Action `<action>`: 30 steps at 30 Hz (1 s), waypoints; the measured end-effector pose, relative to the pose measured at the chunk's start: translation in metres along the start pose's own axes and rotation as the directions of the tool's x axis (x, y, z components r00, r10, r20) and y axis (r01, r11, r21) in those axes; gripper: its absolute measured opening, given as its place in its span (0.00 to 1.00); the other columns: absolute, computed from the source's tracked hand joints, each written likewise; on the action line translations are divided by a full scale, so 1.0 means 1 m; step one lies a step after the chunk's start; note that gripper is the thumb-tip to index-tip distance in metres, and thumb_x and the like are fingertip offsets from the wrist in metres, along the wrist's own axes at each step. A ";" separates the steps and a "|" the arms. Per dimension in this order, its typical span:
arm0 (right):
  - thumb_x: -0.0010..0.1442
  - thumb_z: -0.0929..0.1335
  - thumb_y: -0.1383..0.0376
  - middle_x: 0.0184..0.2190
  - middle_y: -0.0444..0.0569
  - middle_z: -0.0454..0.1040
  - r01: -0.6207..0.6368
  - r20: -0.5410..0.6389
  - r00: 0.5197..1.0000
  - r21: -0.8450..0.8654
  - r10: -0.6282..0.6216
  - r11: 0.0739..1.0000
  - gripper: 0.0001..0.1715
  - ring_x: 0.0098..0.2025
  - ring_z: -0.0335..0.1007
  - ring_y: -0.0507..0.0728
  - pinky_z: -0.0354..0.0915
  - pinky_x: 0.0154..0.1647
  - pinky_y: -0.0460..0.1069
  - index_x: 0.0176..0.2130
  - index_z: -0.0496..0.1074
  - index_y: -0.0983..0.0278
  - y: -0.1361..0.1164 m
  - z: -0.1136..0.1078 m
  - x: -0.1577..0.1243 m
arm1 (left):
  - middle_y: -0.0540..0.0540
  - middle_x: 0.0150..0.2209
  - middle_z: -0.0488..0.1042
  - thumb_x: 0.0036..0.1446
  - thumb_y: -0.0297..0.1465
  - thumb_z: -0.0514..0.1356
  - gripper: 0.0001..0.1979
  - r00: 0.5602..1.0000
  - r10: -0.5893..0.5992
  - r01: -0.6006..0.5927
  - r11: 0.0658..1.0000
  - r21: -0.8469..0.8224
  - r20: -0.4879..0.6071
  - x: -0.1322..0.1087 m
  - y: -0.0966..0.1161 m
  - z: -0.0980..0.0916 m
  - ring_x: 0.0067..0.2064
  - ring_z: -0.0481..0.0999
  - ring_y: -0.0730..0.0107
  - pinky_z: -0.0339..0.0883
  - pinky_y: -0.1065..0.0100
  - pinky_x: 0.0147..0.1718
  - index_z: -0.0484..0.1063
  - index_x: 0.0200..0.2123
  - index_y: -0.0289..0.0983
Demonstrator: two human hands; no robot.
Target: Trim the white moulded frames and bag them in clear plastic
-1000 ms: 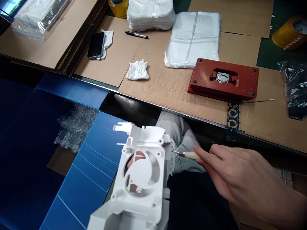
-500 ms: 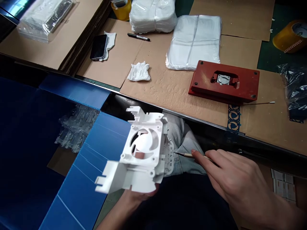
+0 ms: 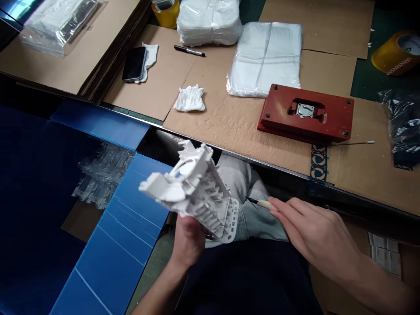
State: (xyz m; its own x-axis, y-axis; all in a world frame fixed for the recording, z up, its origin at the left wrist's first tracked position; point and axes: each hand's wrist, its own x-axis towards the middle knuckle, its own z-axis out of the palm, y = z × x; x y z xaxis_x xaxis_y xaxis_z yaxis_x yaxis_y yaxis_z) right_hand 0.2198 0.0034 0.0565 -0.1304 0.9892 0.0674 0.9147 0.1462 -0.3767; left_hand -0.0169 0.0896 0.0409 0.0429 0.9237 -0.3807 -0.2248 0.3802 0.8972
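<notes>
A white plastic housing [image 3: 210,197] with a round fan-shaped opening, ribs and a slotted rim is tilted above my lap. My left hand [image 3: 188,240] grips it from below, with some fingers hidden behind it. Between the fingertips of my right hand [image 3: 315,232] is a slim tool with a pale handle and a dark pointed tip, like a craft knife [image 3: 262,203]. Its tip points left at the housing and stays apart from its slotted rim.
Along the bench lie a red fixture block [image 3: 306,113], a cotton swab [image 3: 356,142], a crumpled tissue [image 3: 189,98], a phone [image 3: 134,64], a pen [image 3: 189,50] and bundled plastic bags [image 3: 265,59]. A blue box [image 3: 127,210] with bagged parts [image 3: 101,175] stands left.
My left hand has turned the housing, so its ribbed side now shows instead of the fan-opening face. My right hand, with the knife-like tool, has shifted slightly right and up.
</notes>
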 end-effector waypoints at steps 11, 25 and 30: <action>0.73 0.61 0.58 0.37 0.42 0.75 -0.457 0.311 0.888 0.527 0.337 0.717 0.11 0.38 0.71 0.52 0.66 0.35 0.45 0.46 0.72 0.54 0.003 -0.003 0.013 | 0.41 0.50 0.79 0.57 0.64 0.48 0.39 0.938 -0.328 0.346 0.906 -0.245 0.111 0.013 0.021 0.026 0.60 0.73 0.41 0.72 0.45 0.56 0.73 0.56 0.41; 0.66 0.63 0.75 0.46 0.52 0.75 0.493 0.003 0.832 0.455 -0.556 0.741 0.25 0.50 0.68 0.59 0.62 0.51 0.58 0.58 0.71 0.58 0.008 -0.015 0.064 | 0.37 0.54 0.78 0.61 0.60 0.49 0.40 0.615 -0.606 0.780 0.559 -0.280 0.504 0.018 0.010 0.040 0.59 0.75 0.44 0.68 0.50 0.59 0.67 0.62 0.36; 0.65 0.70 0.54 0.41 0.50 0.74 0.545 0.065 0.764 0.468 -0.642 0.696 0.21 0.44 0.66 0.58 0.58 0.52 0.57 0.55 0.76 0.56 0.002 -0.022 0.075 | 0.37 0.55 0.78 0.63 0.57 0.50 0.39 0.628 -0.603 0.773 0.556 -0.307 0.491 0.018 0.006 0.041 0.58 0.75 0.46 0.67 0.52 0.59 0.65 0.64 0.34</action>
State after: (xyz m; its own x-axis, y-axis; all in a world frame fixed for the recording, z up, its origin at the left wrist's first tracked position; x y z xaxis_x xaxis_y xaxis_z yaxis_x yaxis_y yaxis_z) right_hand 0.2207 0.0779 0.0812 -0.7117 0.6628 0.2328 0.3866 0.6463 -0.6579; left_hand 0.0229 0.1102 0.0487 0.6404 0.3742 -0.6707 -0.3903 0.9107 0.1355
